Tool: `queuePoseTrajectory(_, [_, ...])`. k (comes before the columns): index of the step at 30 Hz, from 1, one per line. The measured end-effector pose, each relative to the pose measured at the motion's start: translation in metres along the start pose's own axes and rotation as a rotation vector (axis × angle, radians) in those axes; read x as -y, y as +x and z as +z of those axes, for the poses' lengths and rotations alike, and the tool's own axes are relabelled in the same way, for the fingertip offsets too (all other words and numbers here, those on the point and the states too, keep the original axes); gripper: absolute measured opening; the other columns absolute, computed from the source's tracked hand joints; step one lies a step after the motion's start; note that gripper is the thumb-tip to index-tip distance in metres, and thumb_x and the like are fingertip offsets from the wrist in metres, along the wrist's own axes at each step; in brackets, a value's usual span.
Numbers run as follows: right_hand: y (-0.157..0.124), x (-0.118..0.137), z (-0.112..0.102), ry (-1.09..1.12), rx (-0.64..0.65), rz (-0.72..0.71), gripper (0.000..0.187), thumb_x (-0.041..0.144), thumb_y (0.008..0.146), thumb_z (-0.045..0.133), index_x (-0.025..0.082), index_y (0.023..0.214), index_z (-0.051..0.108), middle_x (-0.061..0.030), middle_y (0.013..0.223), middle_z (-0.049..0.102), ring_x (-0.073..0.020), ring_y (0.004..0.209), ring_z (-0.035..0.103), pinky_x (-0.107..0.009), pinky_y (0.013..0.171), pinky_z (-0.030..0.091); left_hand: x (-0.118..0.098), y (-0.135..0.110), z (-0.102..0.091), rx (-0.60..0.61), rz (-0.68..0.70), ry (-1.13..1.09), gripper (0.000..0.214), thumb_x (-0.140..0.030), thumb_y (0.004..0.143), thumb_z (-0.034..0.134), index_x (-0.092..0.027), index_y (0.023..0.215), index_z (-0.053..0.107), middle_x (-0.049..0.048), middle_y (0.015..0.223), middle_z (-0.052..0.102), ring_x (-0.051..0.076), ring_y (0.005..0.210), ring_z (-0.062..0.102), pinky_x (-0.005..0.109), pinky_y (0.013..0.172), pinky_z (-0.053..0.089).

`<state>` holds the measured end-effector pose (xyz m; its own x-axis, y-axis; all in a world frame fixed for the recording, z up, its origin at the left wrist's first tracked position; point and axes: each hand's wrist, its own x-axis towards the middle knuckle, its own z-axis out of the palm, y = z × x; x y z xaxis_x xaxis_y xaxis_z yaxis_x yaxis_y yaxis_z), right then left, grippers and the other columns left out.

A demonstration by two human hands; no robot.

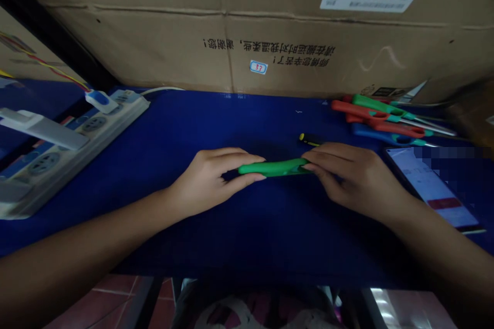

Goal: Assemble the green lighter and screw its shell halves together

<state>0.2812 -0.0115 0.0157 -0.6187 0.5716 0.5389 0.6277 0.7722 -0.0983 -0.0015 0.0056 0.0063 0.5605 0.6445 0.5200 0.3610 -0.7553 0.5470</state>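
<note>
A green long-nosed lighter (272,167) is held level between my two hands, just above the blue tabletop. My left hand (212,177) pinches the rounded handle end between thumb and fingers. Around the other end, near the teal trigger, the fingers of my right hand (347,175) are closed, and the metal nose is hidden behind them. Just behind my right hand lies a small black and yellow handle (309,139), perhaps a screwdriver's, its other end covered by the hand.
Several red, green and blue long-nosed lighters (380,118) lie piled at the back right. A lit phone (440,190) is right of my right hand. On the left stands a power strip (94,128) with plugs. Large cardboard boxes (154,46) wall off the back of the blue table (239,236).
</note>
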Motion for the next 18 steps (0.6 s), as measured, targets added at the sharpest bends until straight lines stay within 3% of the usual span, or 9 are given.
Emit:
queuePoseTrajectory(4, [0.002,0.003,-0.004,0.089,0.119,0.015,0.018,0.022,0.096,0.062,0.014,0.111,0.069,-0.0103,0.104,0.076,-0.0211,0.092,0.073,-0.034,0.083,0.060,-0.002,-0.001,-0.001,-0.028,0.021,0.001,0.021,-0.020,0.091,0.073,-0.018,0.111,0.076,0.0056,0.103,0.079,0.016,0.090,0.075,0.024,0.087,0.061])
queuePoseTrajectory(8, [0.006,0.019,0.002,0.110,0.216,-0.027,0.027,0.029,0.099,0.058,0.012,0.119,0.067,-0.0105,0.103,0.076,-0.0209,0.088,0.074,-0.033,0.077,0.061,-0.011,-0.004,0.005,-0.034,0.110,-0.080,0.024,-0.013,0.090,0.071,-0.018,0.114,0.075,0.0060,0.103,0.079,0.015,0.090,0.074,0.026,0.086,0.062])
queuePoseTrajectory(12, [0.006,0.023,0.008,0.102,0.174,-0.032,0.025,0.027,0.101,0.055,0.009,0.113,0.066,-0.0101,0.091,0.074,-0.0199,0.075,0.072,-0.032,0.065,0.059,-0.013,-0.002,0.007,-0.043,0.113,-0.123,0.026,-0.017,0.085,0.078,-0.019,0.111,0.077,0.0055,0.101,0.080,0.016,0.089,0.075,0.026,0.086,0.063])
queuePoseTrajectory(18, [0.004,0.020,0.010,0.232,0.067,0.067,0.024,0.024,0.099,0.058,0.016,0.121,0.064,-0.0103,0.105,0.073,-0.0194,0.092,0.072,-0.033,0.081,0.061,-0.004,-0.001,0.002,-0.016,0.057,-0.085,0.025,-0.024,0.089,0.074,-0.019,0.114,0.076,0.0059,0.103,0.080,0.018,0.090,0.077,0.024,0.084,0.064])
